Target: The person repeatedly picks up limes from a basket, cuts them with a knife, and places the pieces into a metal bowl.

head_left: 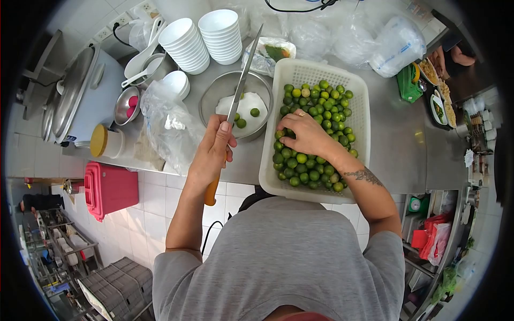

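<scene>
Here, the left hand grips an orange-handled knife; the right hand, fingers curled, touches limes inside the white basket, right of the metal bowl.

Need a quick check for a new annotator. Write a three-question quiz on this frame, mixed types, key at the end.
1. True or false: the left hand holds a knife.

2. Multiple choice: the right hand is on:
A) the pink bin
B) the green limes in the white basket
C) the stacked white bowls

3. Fill in the colour: the knife's handle is ____.

Key: 1 true; 2 B; 3 orange.
</scene>
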### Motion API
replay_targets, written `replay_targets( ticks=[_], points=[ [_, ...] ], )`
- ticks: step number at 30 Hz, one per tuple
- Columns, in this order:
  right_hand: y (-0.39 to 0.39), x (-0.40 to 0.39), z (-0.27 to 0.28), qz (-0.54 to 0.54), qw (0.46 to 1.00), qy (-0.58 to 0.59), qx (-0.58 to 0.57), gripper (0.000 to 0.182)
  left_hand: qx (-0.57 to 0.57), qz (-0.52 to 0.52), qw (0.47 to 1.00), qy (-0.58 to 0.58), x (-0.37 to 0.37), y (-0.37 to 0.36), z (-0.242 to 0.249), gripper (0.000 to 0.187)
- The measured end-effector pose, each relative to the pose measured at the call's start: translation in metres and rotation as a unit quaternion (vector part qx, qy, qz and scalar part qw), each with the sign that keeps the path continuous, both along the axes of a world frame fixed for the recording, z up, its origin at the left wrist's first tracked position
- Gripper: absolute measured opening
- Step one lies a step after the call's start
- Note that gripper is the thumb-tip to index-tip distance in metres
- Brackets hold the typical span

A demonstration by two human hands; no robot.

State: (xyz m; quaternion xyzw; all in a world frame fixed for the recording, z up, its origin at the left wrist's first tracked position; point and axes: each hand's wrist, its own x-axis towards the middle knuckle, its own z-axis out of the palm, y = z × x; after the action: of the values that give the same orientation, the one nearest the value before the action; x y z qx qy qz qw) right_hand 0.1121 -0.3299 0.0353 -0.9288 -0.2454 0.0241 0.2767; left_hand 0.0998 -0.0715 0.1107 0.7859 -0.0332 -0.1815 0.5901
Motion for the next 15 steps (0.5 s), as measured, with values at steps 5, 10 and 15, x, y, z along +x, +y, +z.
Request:
replay_targets(
  ticks=[5, 10, 15],
  points=[
    [0.0, -0.005, 0.019, -0.079, 0.99, 0.076, 0.094, 0.022, -0.009, 0.002, 1.0, -0.006, 0.003, 0.003, -0.002, 0.042],
    [0.019, 0.023, 0.054, -0.103, 0.952, 0.096, 0.272, 0.026, -0.024, 0.011, 1.0, -0.004, -0.001, 0.004, 0.001, 0.043],
    [0.014, 0.023, 0.049, -0.078, 0.986, 0.03, 0.144, 0.024, -0.062, -0.012, 0.998, 0.003, -0.007, 0.011, 0.004, 0.046]
  ],
)
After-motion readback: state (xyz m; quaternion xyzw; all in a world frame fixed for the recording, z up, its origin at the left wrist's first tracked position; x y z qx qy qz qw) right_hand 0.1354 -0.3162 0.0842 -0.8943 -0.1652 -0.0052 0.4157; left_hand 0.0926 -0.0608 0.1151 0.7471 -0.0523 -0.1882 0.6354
